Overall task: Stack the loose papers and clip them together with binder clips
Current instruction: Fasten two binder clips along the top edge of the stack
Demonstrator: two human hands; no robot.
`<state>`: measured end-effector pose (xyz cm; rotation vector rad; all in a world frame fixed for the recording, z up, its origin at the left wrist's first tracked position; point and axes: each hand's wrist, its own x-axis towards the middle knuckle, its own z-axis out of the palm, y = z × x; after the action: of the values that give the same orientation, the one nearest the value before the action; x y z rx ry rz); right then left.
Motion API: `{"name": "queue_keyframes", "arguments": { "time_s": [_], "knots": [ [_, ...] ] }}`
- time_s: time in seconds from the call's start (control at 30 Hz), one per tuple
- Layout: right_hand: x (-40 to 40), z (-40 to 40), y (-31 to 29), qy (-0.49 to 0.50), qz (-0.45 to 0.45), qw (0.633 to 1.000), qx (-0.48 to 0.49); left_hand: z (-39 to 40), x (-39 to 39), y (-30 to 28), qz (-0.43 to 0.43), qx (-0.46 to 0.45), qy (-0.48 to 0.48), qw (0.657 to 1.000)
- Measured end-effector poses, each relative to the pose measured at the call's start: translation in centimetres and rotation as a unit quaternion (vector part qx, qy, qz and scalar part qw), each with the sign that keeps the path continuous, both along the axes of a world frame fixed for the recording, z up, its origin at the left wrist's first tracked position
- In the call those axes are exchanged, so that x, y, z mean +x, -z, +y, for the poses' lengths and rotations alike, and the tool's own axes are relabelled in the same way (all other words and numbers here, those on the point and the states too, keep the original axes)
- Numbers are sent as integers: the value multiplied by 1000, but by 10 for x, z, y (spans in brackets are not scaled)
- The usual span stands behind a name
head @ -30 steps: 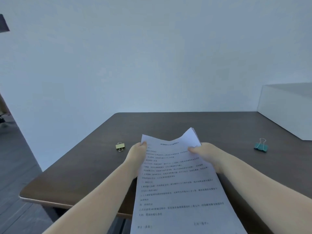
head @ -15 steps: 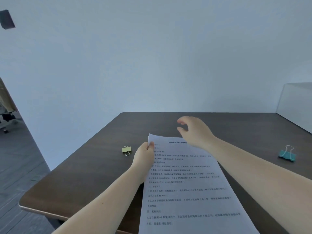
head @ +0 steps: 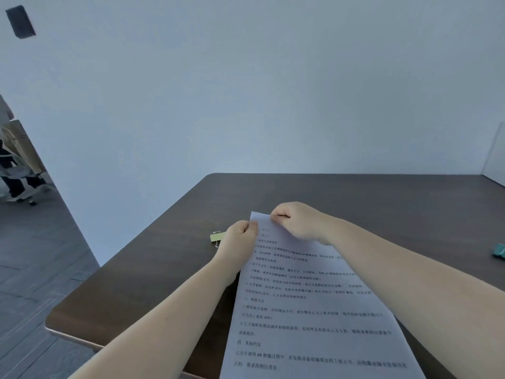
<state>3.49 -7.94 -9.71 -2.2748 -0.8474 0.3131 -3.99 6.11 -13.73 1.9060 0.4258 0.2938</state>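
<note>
A stack of printed white papers point(head: 308, 310) runs from the middle of the dark table point(head: 142, 291) down to the lower edge of the view. My left hand point(head: 239, 239) pinches the stack's far left corner. My right hand point(head: 297, 222) is closed on the far edge just to the right of it. A yellow-green binder clip point(head: 216, 237) lies on the table right beside my left hand, partly hidden by it. A teal binder clip point(head: 499, 253) shows at the right edge of the view, cut off.
A white wall rises behind the table. A pale box point(head: 496, 162) stands at the far right corner. On the left the grey floor point(head: 30, 263) opens out, with a chair base and a person's legs point(head: 13, 170) there.
My right hand came back from above the table and closed on the papers' far edge near my left hand. The view swung left, pushing the teal clip to the right edge.
</note>
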Motion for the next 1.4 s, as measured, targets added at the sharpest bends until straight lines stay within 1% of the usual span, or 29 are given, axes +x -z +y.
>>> {"name": "queue_keyframes", "arguments": {
  "time_s": [0.07, 0.13, 0.2, 0.3, 0.37, 0.43, 0.5, 0.6, 0.63, 0.67, 0.73, 0.8, 0.87, 0.93, 0.97, 1.03, 1.1, 1.2, 1.23, 1.3, 1.4],
  "knots": [
    [0, -2, -1, -3, 1, 1000, -1, 8, 1, -11, -8, 142, -44, 989],
    [0, -3, -3, -11, 0, 1000, -6, 23, 1, -22, 1, 286, -91, 954],
    [1, -5, -4, -16, -7, 1000, -10, 40, -2, -28, 27, 365, -118, 923],
    [2, -7, -6, -20, -23, 999, -10, 58, -7, -28, 104, 422, -95, 896],
    [1, -9, -7, -19, -25, 999, -14, 65, -10, -21, 141, 411, -75, 898],
    [-1, -11, -7, -21, -27, 999, -14, 67, -10, -13, 151, 377, -64, 912],
    [-5, -13, -8, -22, -29, 999, -11, 66, -12, -9, 137, 371, -68, 916],
    [-8, -16, -10, -28, -37, 999, -11, 61, -13, -7, 123, 404, -73, 903],
    [-8, -16, -10, -31, -42, 999, -12, 59, -11, -7, 111, 401, -74, 906],
    [-8, -17, -10, -33, -47, 998, -15, 58, -9, -8, 93, 381, -78, 917],
    [-8, -17, -10, -35, -53, 998, -18, 54, -2, -13, 34, 285, -87, 954],
    [-9, -17, -11, -44, -60, 997, -25, 46, 6, -24, -24, 144, -79, 986],
    [-12, -15, -14, -60, -78, 994, -36, 33, 10, -37, -42, 30, -47, 998],
    [-13, -14, -17, -75, -106, 991, -45, 22, 12, -46, -32, -28, 4, 999],
    [-12, -13, -17, -80, -120, 988, -48, 17, 13, -50, -22, -33, 31, 999],
    [-11, -12, -17, -84, -139, 985, -52, 9, 14, -57, -9, -3, 71, 997],
    [-10, -14, -17, -79, -149, 984, -60, 5, 14, -60, -11, 25, 89, 996],
    [-10, -18, -18, -75, -160, 981, -78, 4, 12, -62, -7, 15, 131, 991],
    [-10, -19, -18, -76, -156, 982, -74, 4, 11, -62, -7, 42, 140, 989],
    [-10, -20, -19, -75, -145, 985, -63, 1, 10, -61, -21, 108, 127, 986],
    [-12, -21, -21, -76, -140, 985, -67, -3, 11, -63, -42, 138, 95, 985]
  ]
}}
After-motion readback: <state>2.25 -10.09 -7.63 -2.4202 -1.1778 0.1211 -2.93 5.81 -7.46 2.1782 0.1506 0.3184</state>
